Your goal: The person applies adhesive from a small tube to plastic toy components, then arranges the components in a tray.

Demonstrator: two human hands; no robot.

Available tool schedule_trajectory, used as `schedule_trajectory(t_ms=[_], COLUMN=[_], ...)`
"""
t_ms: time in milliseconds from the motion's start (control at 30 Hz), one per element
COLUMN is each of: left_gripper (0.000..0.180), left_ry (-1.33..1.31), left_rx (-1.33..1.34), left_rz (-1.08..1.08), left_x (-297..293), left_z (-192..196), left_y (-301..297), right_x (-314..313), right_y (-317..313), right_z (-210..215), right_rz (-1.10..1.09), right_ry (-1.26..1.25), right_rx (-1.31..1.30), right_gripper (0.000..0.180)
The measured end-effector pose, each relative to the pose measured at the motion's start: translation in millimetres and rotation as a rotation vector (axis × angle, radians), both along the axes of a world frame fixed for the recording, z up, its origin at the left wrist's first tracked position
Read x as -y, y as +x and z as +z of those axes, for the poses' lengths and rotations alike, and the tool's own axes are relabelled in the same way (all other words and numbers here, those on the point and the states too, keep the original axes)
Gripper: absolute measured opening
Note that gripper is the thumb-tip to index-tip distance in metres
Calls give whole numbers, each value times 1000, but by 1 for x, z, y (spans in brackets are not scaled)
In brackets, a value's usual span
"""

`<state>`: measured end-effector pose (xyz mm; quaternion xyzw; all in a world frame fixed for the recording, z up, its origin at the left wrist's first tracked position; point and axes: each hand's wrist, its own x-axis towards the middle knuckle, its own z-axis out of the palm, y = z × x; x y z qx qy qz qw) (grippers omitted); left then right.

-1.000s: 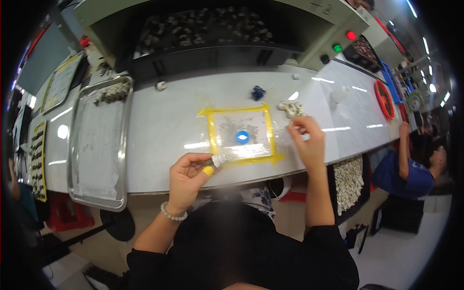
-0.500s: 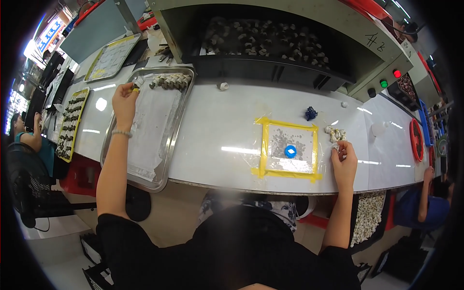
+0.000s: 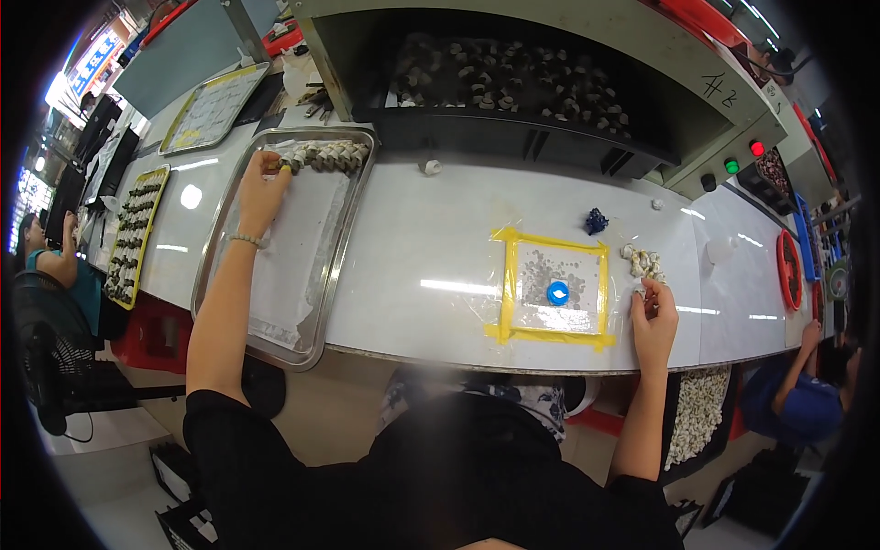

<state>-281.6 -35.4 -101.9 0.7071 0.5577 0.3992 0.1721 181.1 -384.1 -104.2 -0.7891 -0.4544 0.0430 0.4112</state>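
Note:
In the head view my left hand (image 3: 264, 188) is over the far end of a metal tray (image 3: 332, 266) lined with white paper. Its fingers pinch a small white-and-dark piece, mostly hidden, at the left end of a row of similar pieces (image 3: 337, 158). On the right, my right hand (image 3: 654, 325) rests by a small pile of white and yellowish pieces (image 3: 647, 264). Thumb and fingers are closed on a small white piece (image 3: 639, 291). Between the hands a round blue cap-like thing (image 3: 557, 292) lies inside a yellow-taped square (image 3: 510, 293) with grey spots.
A dark blue lump (image 3: 596, 221) and a lone white piece (image 3: 430, 168) lie on the white table. Behind stands a machine with an open bay (image 3: 513, 128) of many pieces. Another filled yellow tray (image 3: 137, 236) is at left. Co-workers sit at both sides.
My left hand has moved right and slightly away from me, bringing its piece to the row's end. My right hand stays by the pile, its fingers slightly shifted.

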Motion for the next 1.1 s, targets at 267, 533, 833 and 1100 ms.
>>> schedule_trajectory(t_ms=[267, 533, 833, 1100], left_gripper=[27, 26, 27, 31], left_ry=[63, 105, 113, 73], left_rx=[-160, -190, -86, -116], left_rz=[-3, 42, 103, 75], left_x=[0, -4, -10, -3], left_z=[5, -3, -4, 4], left_y=[10, 7, 13, 25], right_x=[1, 2, 1, 1], right_y=[0, 0, 1, 1], right_z=[-1, -1, 0, 0], right_rz=[14, 16, 37, 42], right_ry=[9, 12, -3, 2], right_rx=[17, 2, -11, -16], right_gripper=[22, 22, 21, 21])
